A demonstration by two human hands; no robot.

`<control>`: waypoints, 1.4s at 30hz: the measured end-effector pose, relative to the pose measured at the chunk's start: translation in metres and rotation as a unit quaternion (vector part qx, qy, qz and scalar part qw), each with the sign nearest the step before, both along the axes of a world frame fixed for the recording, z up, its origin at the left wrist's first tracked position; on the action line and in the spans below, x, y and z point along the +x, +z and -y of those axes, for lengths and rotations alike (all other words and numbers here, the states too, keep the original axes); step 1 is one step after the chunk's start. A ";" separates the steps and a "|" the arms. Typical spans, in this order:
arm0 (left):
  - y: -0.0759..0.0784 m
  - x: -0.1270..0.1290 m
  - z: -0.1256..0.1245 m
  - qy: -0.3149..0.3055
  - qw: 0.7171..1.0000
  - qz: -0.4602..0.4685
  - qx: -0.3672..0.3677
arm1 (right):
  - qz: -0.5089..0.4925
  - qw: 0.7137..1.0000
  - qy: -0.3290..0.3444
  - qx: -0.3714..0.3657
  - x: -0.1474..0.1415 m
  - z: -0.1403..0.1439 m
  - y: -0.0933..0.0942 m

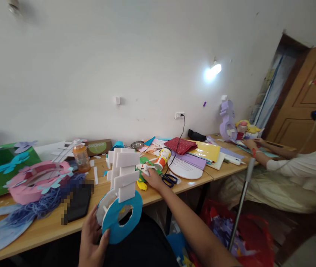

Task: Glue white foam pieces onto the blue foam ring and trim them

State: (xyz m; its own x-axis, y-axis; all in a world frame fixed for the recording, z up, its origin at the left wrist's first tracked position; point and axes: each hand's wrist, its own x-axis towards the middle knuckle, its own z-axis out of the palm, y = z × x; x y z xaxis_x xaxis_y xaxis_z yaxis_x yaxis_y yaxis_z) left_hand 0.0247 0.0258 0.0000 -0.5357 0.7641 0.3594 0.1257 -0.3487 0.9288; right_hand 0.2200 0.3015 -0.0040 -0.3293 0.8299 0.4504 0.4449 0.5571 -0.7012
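My left hand (93, 235) grips the lower edge of a foam-board craft piece (109, 233), which has a blue ring face, a pale ring behind and several stacked white panels rising from the top. It is held tilted in front of the table edge. Beyond it, my right hand (153, 179) is closed at the table around what looks like a white glue gun (144, 167), partly hidden by the fingers and white panels. A yellow cut-out (142, 185) and blue-handled scissors (169, 180) lie beside that hand. An orange-and-white bottle (162, 158) lies just behind.
On the left are a pink ring craft (26, 187), blue yarn (39, 207), a black phone (78, 202) and an orange bottle (81, 157). Coloured sheets (205, 150) cover the right. A black cord (180, 137) hangs from the outlet. A co-worker (294, 167) sits at right, behind a metal pole (241, 204).
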 end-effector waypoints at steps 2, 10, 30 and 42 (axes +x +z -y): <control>0.002 0.001 -0.001 0.003 1.000 0.007 0.000 | 0.003 1.000 -0.004 0.000 0.000 0.000 0.000; 0.000 -0.004 -0.004 0.016 0.999 0.029 -0.023 | 0.020 1.000 -0.013 0.000 0.001 -0.001 -0.001; -0.005 -0.002 -0.003 -0.030 0.998 0.040 -0.028 | 0.009 1.000 -0.003 0.002 0.001 -0.003 -0.002; -0.014 -0.006 -0.003 -0.037 0.998 -0.003 -0.045 | 0.013 1.000 -0.009 -0.027 0.000 0.001 0.002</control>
State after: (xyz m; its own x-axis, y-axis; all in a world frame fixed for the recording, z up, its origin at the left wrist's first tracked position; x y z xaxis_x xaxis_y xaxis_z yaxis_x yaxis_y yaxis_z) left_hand 0.0187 0.0292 -0.0139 -0.4749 0.8308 0.2903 0.1092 -0.2717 0.9562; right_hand 0.2200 0.3005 -0.0023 -0.3259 0.8586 0.3957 0.4728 0.5105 -0.7182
